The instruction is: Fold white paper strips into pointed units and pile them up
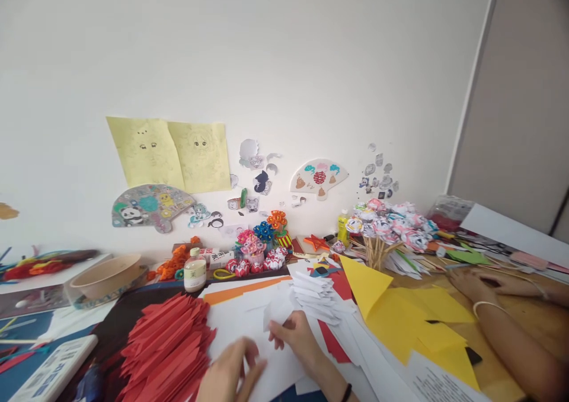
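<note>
My right hand pinches a small piece of white paper between thumb and forefinger, just above the white sheets. My left hand is a little blurred to the left of it, fingers bent and apart, with nothing visible in them. Left of that hand lies a large pile of folded red paper strips. Beyond my right hand rises a stack of folded white papers.
Yellow paper lies to the right, by another person's arms. A bunch of paper flowers on sticks stands behind it. Further left are a small bottle, a beige bowl and a white box.
</note>
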`<state>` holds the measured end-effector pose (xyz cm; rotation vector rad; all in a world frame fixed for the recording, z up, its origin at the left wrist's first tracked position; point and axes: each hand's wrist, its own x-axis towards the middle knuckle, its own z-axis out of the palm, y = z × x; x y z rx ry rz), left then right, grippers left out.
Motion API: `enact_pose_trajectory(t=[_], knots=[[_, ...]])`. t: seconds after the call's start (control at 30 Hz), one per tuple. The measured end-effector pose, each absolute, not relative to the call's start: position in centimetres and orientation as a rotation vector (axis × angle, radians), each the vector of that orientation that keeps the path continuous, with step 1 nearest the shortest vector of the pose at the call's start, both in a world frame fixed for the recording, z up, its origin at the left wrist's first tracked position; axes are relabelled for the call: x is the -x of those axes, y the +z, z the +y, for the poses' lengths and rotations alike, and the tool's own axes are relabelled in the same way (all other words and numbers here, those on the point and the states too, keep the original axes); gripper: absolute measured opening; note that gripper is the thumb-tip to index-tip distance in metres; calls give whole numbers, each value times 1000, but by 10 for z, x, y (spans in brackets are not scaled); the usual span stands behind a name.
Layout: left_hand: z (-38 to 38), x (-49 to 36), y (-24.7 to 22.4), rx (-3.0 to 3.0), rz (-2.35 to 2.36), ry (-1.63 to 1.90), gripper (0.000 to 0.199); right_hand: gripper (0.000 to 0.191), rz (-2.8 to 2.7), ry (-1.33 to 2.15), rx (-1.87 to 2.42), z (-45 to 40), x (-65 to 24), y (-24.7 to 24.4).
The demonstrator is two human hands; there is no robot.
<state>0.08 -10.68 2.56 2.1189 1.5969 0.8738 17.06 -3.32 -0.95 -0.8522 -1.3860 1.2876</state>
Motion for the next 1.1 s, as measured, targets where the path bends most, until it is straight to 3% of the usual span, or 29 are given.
enact_pose_trajectory(t=[0.3,0.43,0.53,0.77,0.97,1.1], knots=[[-29,-27,27,-2044,1552,1051,28,51,-1415,1626,748,-25,-192,1],[-11,-15,21,-2054,1492,874,26,57,-1469,1211,972,6,-220,-2],[-6,-10,11,-2074,1499,765,24,46,-1586,955,998,20,-227,-13],[-12,-9,-5,-2208,1602,751,8,14,-1699,849,1168,12,-215,-31],[-11,-8,-8,-2243,1617,763,11,3,-1773,717,1231,4,-216,-28],[-9,-8,-7,-2220,1593,807,15,10,-1806,694,1233,3,-214,-28]])
